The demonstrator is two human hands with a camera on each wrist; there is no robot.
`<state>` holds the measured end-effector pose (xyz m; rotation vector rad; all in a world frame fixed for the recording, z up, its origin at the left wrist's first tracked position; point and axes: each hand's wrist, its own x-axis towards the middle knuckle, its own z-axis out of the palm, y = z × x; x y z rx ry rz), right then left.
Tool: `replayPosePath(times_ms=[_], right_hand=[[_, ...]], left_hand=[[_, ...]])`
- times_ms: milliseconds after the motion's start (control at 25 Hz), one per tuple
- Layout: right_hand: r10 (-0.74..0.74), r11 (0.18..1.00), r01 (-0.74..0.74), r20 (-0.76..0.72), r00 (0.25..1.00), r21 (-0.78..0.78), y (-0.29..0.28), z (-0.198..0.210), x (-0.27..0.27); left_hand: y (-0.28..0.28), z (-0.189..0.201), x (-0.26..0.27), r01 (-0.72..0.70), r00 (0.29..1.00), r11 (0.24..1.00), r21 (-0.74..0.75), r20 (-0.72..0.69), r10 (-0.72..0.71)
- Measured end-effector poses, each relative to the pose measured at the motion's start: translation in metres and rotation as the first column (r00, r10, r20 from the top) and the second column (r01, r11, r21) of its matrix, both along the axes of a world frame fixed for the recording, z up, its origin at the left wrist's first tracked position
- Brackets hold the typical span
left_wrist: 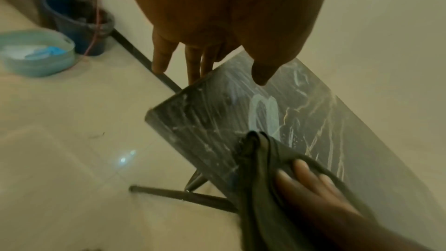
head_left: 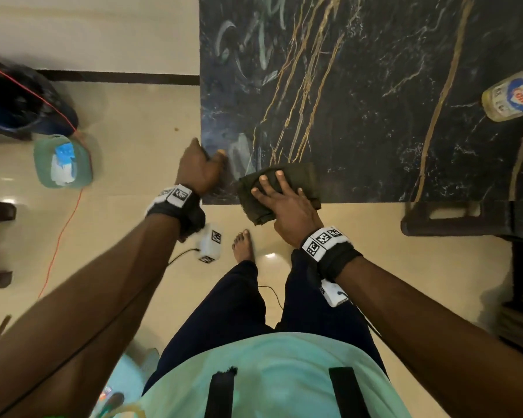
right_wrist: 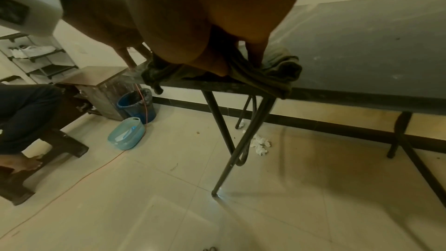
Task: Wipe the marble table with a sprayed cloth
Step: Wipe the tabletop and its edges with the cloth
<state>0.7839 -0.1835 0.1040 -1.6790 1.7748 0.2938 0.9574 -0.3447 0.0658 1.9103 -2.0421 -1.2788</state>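
The dark marble table (head_left: 375, 101) with gold veins fills the upper right of the head view. A dark olive cloth (head_left: 296, 173) lies bunched at its near edge, partly hanging over. My right hand (head_left: 272, 179) presses on the cloth with spread, straight fingers. My left hand (head_left: 207, 149) rests at the table's near-left corner, thumb on top and fingers down the side edge. White smears (head_left: 239, 152) sit between the two hands. The left wrist view shows the same smear (left_wrist: 263, 114), the cloth (left_wrist: 260, 159) and my left fingers (left_wrist: 193, 64) hanging straight.
A cleaner bottle (head_left: 511, 98) lies on the table at the right. More smears (head_left: 254, 40) mark the far left. On the floor stand a teal basin (head_left: 62, 161), a blue bucket (head_left: 21, 104) and an orange cable (head_left: 61, 230). A dark stool (head_left: 465, 218) is at the right.
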Motion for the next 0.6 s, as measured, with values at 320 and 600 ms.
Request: replayPosePath(times_ms=[320,600], right_hand=[[0.178,0.982,-0.174,0.058,0.982,-0.069,-0.086,-0.019,0.002],[0.444,0.894,-0.443,0.006,0.896,-0.065,-0.053,-0.020,0.012]], left_hand=[[0.054,-0.001,0.030,-0.441,0.866,0.863,0.247,-0.133,0.481],[0.090,0.011,0.029,-0.640,0.573,0.583,0.501,-0.195,0.796]])
